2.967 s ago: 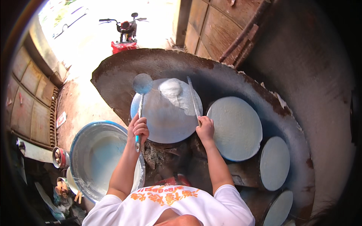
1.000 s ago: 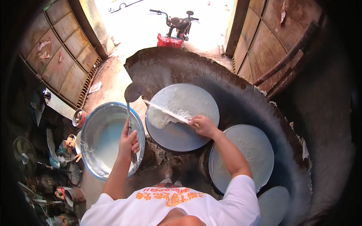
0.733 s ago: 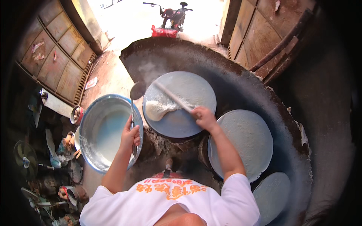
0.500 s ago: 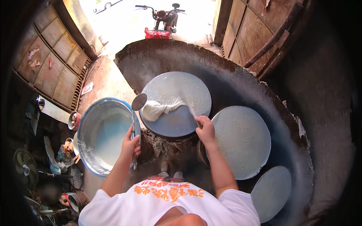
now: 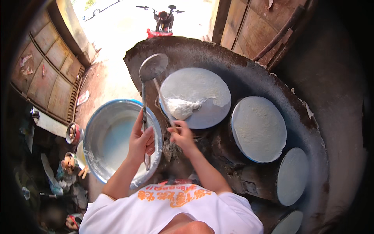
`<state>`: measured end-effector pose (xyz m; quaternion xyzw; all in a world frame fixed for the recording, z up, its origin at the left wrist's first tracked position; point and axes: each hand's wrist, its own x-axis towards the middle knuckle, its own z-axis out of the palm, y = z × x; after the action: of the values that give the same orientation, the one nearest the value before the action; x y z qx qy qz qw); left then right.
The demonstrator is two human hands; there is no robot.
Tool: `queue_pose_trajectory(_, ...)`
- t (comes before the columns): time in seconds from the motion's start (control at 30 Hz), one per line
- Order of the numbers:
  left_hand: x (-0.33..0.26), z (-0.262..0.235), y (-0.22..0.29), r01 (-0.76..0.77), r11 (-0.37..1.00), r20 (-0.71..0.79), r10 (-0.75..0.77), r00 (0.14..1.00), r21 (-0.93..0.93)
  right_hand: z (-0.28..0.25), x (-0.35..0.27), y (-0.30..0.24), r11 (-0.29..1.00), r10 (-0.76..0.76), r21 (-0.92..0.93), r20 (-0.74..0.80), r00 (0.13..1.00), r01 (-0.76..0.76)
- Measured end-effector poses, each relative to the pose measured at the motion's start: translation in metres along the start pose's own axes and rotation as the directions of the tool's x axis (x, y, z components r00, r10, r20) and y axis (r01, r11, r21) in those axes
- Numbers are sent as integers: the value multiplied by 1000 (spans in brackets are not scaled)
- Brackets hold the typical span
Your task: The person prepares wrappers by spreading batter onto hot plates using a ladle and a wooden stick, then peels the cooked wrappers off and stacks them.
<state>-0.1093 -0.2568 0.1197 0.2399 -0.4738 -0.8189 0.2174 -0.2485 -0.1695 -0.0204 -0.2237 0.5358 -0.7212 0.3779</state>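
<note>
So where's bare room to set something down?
Floor between the left door, basin and dark surround looks bare, except one flat scrap; so does the surround beyond griddles, perhaps sloped. Crowded: left of the basin, with tins, and its right rim, near left hand and right hand.

Batter (image 5: 180, 109) is white, griddle (image 5: 213, 114) blue-grey, ladle (image 5: 154, 67) grey — the basin rim (image 5: 124, 100) shows blue, the white shirt (image 5: 224, 216) orange-and-red lettering (image 5: 172, 196).

the left arm (image 5: 124, 173) reaches forward to the left hand (image 5: 138, 144), gripping with its index finger (image 5: 138, 121) extended and other fingers (image 5: 150, 148) curled, while the right arm (image 5: 206, 169) slants inward to the slightly blurred right hand (image 5: 183, 138), bent in a grip nearby.
</note>
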Motion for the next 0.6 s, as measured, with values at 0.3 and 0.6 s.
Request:
queue_pose_trajectory(0.3, -33, -75, 54, 50, 960, 168, -3, 986, -275, 89, -23, 102, 895, 218, 447, -412, 885, -13)
queue_pose_trajectory(0.6, -48, -63, 47, 151, 961, 302, -77, 950, -231, 35, -29, 42, 910, 235, 406, -673, 701, 84)
